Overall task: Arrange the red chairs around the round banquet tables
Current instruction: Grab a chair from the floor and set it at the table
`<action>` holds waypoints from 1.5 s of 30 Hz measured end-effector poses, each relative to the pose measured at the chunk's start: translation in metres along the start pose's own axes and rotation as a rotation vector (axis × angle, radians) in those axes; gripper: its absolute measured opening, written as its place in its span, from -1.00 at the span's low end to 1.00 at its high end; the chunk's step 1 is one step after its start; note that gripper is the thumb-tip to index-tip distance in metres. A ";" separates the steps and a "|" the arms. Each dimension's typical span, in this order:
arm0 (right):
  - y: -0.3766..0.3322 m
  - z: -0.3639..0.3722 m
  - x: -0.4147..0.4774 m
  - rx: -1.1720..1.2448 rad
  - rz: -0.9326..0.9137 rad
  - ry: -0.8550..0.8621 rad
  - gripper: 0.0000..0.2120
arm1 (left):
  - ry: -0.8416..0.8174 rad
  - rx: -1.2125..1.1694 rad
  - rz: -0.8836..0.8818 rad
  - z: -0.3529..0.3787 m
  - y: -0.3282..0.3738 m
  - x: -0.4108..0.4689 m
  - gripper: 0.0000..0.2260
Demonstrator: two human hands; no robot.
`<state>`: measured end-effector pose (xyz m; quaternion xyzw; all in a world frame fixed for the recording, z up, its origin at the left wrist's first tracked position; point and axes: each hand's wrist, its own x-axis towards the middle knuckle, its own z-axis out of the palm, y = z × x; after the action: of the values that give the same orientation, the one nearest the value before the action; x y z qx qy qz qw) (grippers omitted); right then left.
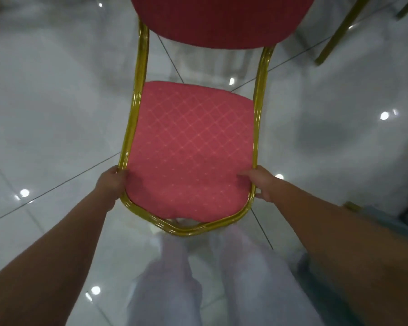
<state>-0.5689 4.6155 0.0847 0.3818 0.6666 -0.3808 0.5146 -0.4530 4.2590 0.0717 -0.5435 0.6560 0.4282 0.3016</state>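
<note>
head view: the red chair faces the person, its seat front nearest the body and its backrest at the far top edge, over a glossy tiled floor. the left grip is clamped on the gold frame at the seat's near left corner, fingers curled round the tube. the right grip is clamped on the opposite corner, thumb pressing the cushion. so the chair lies between the two grips and stretches away from them, with most of its weight probably beyond the hold. its legs are hidden, so i cannot tell whether it is lifted or standing. no round desk is in sight. likely trouble: the front rail sits just above the light trousers, so a step could knock it into the knees. the far backrest may dip or swing and strike the gold legs of another chair at upper right. the shiny floor looks slick, so a foot or chair leg might slide.
</note>
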 end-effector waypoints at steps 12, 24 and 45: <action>-0.004 -0.155 -0.340 -0.068 -0.064 -0.063 -0.62 | -0.338 -0.024 -0.060 -0.137 0.087 -0.370 -0.83; -0.113 -0.239 -0.470 0.186 -0.486 0.023 -0.73 | -0.183 -0.499 0.261 -0.171 0.229 -0.471 -0.75; -0.185 -0.016 -0.512 -0.002 -0.646 -0.137 -0.73 | -0.098 -0.381 0.417 -0.270 0.191 -0.450 -0.66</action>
<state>-0.6500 4.4922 0.6089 0.1237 0.7175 -0.5484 0.4113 -0.5172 4.2317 0.6253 -0.4226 0.6458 0.6223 0.1307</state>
